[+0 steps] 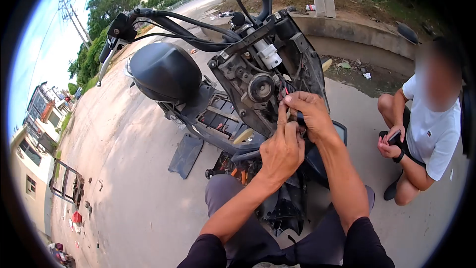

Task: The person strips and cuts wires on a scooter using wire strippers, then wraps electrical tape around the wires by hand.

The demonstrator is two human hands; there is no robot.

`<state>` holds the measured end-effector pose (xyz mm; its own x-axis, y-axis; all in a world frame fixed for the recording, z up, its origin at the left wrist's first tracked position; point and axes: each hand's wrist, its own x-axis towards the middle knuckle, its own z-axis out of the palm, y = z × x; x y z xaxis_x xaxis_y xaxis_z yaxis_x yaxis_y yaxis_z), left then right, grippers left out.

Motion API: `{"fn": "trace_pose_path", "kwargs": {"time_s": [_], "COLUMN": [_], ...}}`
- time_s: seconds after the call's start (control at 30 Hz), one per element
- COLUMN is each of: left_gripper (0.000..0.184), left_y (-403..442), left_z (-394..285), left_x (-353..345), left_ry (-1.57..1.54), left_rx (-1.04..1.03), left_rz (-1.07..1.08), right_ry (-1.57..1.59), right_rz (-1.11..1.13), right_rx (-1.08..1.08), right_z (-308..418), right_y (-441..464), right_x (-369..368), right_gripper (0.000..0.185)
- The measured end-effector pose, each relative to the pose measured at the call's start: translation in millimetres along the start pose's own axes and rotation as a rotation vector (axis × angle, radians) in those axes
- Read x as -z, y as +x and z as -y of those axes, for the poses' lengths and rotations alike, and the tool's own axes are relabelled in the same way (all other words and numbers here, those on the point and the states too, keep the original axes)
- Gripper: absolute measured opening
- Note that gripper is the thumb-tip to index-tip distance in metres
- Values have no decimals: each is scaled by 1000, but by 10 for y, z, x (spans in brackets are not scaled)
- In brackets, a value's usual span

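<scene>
In the head view, a partly stripped scooter [225, 114] stands before me with its front panel off. Its horn [261, 88], a white cylindrical part [268, 55] and some cables are exposed. My right hand [313, 115] pinches a thin red wire [286, 91] between thumb and index finger, just below the horn. Close against it, my left hand [283, 150] has its index finger raised to the same spot and its other fingers curled. Whatever the left fingers grip is hidden. Dark plastic trim [285, 206] lies between my knees.
To the right, a person [421, 119] in a white shirt squats with a phone [395, 137] in hand. A black seat [165, 73] sits at the scooter's rear, and a flat dark panel [186, 155] lies on the concrete. Behind runs a low curb [362, 39].
</scene>
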<state>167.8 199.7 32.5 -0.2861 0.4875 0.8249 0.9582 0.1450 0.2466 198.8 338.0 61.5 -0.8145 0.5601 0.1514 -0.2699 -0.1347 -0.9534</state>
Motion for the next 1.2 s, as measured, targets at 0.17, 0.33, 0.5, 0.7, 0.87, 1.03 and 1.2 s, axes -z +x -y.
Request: {"fn": "trace_pose_path", "kwargs": {"time_s": [0.17, 0.33, 0.5, 0.7, 0.87, 1.03, 1.2], "left_gripper": [28, 30, 31, 30, 18, 31, 39], "left_y": [-118, -437, -623, -697, -683, -762, -761], "left_z": [272, 641, 735, 741, 652, 491, 380], "left_x": [-124, -210, -220, -256, -191, -107, 93], "left_ry": [-97, -281, -350, -389, -391, -464, -598], "left_rx": [-164, -223, -233, -259, -294, -286, -95], "left_rz": [-34, 5, 104, 221, 227, 210, 229], "right_ry": [-423, -885, -1105, -1328, -1137, -1117, -1056], "right_rz": [-211, -390, -449, -495, -468, -384, -352], "right_rx": [359, 531, 627, 645, 692, 785, 712], "right_z": [68, -63, -64, -31, 14, 1, -220], "right_y": [-38, -103, -58, -130, -397, -715, -887], "right_x": [-53, -132, -155, -196, -187, -194, -163], "right_gripper": [25, 26, 32, 33, 27, 23, 53]}}
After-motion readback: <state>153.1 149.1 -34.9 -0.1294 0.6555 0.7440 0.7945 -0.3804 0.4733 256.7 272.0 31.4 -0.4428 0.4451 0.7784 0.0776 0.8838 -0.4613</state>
